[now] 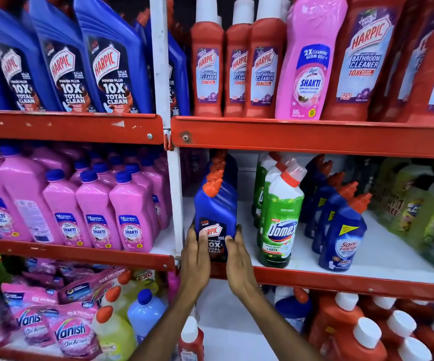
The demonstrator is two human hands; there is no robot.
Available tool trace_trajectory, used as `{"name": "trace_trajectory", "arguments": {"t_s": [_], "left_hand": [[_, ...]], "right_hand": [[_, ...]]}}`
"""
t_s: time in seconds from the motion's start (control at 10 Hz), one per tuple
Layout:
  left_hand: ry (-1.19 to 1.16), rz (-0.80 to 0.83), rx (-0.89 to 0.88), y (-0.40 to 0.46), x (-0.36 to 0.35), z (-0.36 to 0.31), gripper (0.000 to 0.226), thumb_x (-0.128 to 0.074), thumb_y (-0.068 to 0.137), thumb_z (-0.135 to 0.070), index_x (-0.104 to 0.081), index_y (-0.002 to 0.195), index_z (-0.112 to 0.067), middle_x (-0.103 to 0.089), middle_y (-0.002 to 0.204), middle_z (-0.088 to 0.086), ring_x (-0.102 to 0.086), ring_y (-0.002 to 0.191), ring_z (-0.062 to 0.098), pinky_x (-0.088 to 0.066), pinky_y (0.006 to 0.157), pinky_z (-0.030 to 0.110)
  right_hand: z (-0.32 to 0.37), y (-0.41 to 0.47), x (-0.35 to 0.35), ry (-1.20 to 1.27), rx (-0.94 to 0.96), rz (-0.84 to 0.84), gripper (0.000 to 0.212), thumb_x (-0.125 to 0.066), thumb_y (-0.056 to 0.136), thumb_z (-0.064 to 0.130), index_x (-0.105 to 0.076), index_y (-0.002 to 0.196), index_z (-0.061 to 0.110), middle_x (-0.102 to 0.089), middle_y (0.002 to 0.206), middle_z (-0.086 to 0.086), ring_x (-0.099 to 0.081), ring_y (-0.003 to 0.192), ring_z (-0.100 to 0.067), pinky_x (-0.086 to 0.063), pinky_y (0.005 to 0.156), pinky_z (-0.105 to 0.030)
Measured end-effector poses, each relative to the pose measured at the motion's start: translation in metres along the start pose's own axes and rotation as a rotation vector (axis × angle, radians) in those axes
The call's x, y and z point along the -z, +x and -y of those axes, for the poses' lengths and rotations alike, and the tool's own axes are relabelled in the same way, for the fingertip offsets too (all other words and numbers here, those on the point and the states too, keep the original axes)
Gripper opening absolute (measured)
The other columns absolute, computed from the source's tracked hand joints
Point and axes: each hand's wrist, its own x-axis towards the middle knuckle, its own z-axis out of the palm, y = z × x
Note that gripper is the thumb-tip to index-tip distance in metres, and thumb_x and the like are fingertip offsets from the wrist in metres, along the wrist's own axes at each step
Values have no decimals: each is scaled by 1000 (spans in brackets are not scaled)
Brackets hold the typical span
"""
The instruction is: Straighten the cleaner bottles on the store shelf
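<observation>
A small blue Harpic bottle [215,209] with an orange cap stands at the front of a row on the middle shelf [314,278], just right of the white upright. My left hand [195,256] grips its left side and my right hand [238,256] grips its right side, thumbs on the label. More blue Harpic bottles line up behind it. To the right stand a green Domex bottle [279,225] and a blue Sani Fresh bottle [342,235], each heading its own row.
The upper shelf holds large blue Harpic bottles [106,61], red Harpic bathroom cleaners [208,69] and one pink Shakti bottle [307,63]. Pink Shakti bottles [96,217] fill the middle left. Vanish pouches [67,332] and red bottles [361,334] sit below.
</observation>
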Motion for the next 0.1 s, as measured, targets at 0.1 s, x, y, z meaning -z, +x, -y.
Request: {"name": "trace_trajectory", "arguments": {"t_s": [0.1], "left_hand": [[83, -98, -144, -12, 1, -5, 67, -42, 96, -49, -38, 154, -14, -52, 154, 9, -52, 140, 22, -42, 116, 38]], "right_hand": [[-3, -11, 15, 6, 38, -72, 64, -42, 98, 45, -27, 157, 23, -36, 155, 13, -37, 139, -2, -30, 114, -19]]}}
